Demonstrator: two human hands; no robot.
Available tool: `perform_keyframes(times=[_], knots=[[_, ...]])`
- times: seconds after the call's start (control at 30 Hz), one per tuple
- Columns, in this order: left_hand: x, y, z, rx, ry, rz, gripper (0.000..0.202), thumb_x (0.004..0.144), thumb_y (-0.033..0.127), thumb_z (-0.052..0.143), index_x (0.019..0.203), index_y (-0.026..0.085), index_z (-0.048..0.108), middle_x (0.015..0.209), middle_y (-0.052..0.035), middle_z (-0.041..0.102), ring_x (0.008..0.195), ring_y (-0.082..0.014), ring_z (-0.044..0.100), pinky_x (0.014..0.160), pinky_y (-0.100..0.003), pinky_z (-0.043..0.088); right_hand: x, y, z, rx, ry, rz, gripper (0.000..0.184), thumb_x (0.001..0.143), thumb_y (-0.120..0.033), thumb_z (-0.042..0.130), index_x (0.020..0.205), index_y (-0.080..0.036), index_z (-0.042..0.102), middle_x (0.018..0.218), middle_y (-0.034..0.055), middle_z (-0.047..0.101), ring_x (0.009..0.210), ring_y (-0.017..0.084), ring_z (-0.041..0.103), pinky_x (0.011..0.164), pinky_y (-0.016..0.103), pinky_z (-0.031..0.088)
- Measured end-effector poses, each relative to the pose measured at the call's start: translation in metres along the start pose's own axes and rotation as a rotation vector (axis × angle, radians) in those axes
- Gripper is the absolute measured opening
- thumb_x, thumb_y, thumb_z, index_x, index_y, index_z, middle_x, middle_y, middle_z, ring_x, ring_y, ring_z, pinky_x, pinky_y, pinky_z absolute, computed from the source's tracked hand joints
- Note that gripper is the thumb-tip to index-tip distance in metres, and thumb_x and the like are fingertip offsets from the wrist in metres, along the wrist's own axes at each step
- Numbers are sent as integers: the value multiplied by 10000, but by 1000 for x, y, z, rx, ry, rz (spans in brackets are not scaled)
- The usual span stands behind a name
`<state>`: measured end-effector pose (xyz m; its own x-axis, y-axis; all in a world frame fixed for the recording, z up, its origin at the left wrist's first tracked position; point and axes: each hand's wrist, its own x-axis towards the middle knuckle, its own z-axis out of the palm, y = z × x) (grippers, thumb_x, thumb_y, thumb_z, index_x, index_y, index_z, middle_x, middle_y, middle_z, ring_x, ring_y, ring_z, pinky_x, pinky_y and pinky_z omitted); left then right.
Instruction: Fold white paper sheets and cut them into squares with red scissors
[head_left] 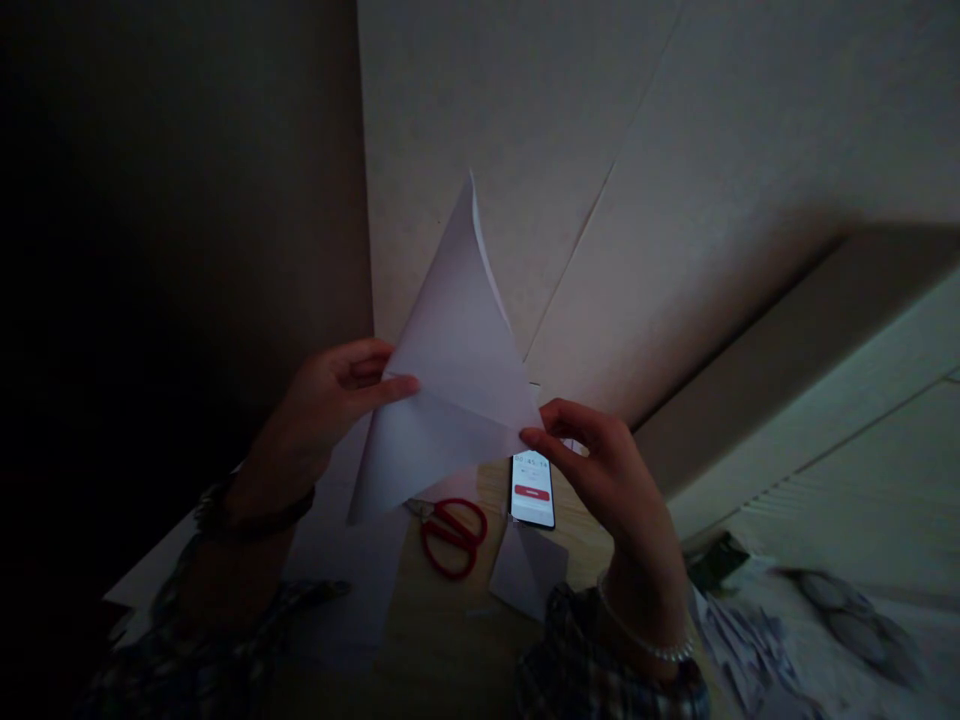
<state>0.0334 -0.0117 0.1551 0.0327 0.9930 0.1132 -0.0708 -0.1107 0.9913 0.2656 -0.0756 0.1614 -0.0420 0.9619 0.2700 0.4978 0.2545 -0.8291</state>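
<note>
A sheet of white paper [457, 350], folded to a tall point at the top, is held up above the table between both hands. My left hand [337, 390] pinches its left edge, the thumb lying on the near face and the fingers behind. At the right corner, my right hand [592, 450] grips the paper between thumb and forefinger. A crease runs across the sheet between the two hands. Below it lie red-handled scissors [454, 538], their blades partly covered by the paper. A lit phone [532, 490] with a red button on its screen rests under my right hand.
A small folded paper piece [529, 566] lies on the wooden table [442, 640] below the phone. White sheets [345, 590] cover the table's left part. Walls [465, 80] stand close at the back and left. Paper scraps [750, 650] lie beyond the table at lower right.
</note>
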Motion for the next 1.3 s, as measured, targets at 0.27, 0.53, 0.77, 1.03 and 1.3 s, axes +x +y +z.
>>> perform_keyframes(times=[0.27, 0.53, 0.77, 1.03, 1.3], knots=[[0, -1, -2, -65, -22, 39, 76, 642, 175, 766, 679, 174, 700, 571, 55, 678, 555, -80, 584, 531, -159, 424, 0, 4, -1, -14, 5, 27, 211, 774, -362, 643, 649, -195, 608, 650, -12, 608, 654, 150, 551, 643, 276, 409], [-2, 1, 6, 20, 7, 46, 135, 607, 278, 778, 681, 207, 691, 634, 20, 695, 644, -155, 633, 591, -226, 486, 0, 2, -5, -59, 66, 16, 210, 768, -351, 645, 630, -204, 586, 623, -21, 587, 631, 146, 542, 618, 277, 390], [-2, -2, 3, 6, -65, 60, 226, 681, 399, 718, 611, 191, 664, 598, 19, 627, 581, -127, 540, 560, -220, 436, -1, 4, -7, -34, 23, 25, 219, 775, -365, 643, 639, -204, 584, 639, -15, 596, 648, 152, 549, 634, 280, 403], [-3, 1, 3, 122, -14, 88, 291, 691, 460, 694, 592, 194, 627, 590, 18, 570, 586, -142, 491, 548, -243, 380, 0, 2, -6, -59, -40, 42, 243, 770, -362, 627, 599, -207, 554, 598, -23, 556, 613, 142, 516, 605, 274, 387], [-4, 8, 6, 207, 44, 108, 126, 631, 344, 697, 637, 218, 700, 668, -4, 662, 682, -180, 568, 620, -271, 442, -1, 5, -8, -71, -8, 45, 221, 782, -377, 636, 647, -207, 596, 655, 3, 623, 665, 167, 573, 637, 288, 421]])
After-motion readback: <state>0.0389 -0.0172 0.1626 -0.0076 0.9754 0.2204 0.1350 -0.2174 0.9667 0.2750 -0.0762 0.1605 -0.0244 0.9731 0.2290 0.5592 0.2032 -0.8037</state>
